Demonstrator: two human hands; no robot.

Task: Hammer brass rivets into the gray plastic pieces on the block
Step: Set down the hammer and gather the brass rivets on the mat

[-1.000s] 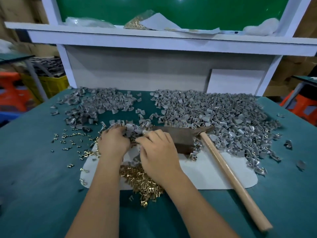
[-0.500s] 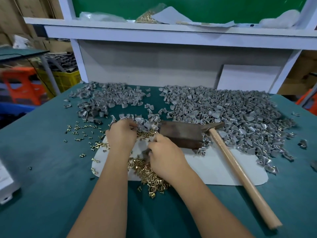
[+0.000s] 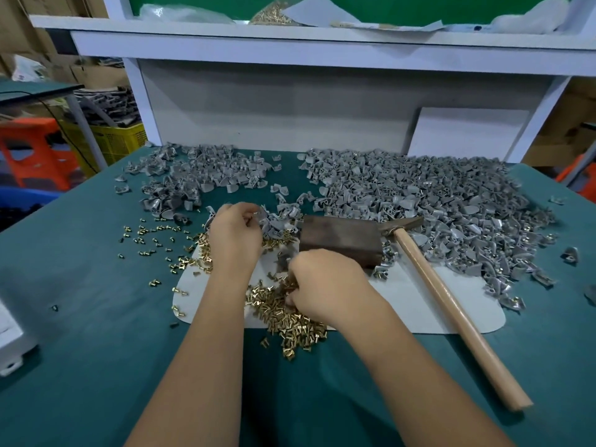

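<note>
A dark metal block (image 3: 340, 241) sits mid-table on a white mat (image 3: 409, 304). A hammer (image 3: 451, 304) with a wooden handle lies to its right, head leaning against the block. My left hand (image 3: 235, 235) is curled, holding a gray plastic piece at the near edge of a small gray heap (image 3: 277, 221). My right hand (image 3: 322, 285) is lower, its fingertips curled into the pile of brass rivets (image 3: 287, 317), pinching rivets. What exactly sits between those fingertips is hidden.
A large heap of gray pieces (image 3: 419, 201) covers the back right, a smaller one (image 3: 193, 179) the back left. Loose rivets (image 3: 151, 240) scatter left on the green table. A white shelf frame (image 3: 290, 46) stands behind. A white box (image 3: 9, 337) sits at the left edge.
My right hand has drawn back from beside the block down onto the brass rivet pile. My left hand stays at the gray pieces. The camera has shifted, moving the scene rightward and up.
</note>
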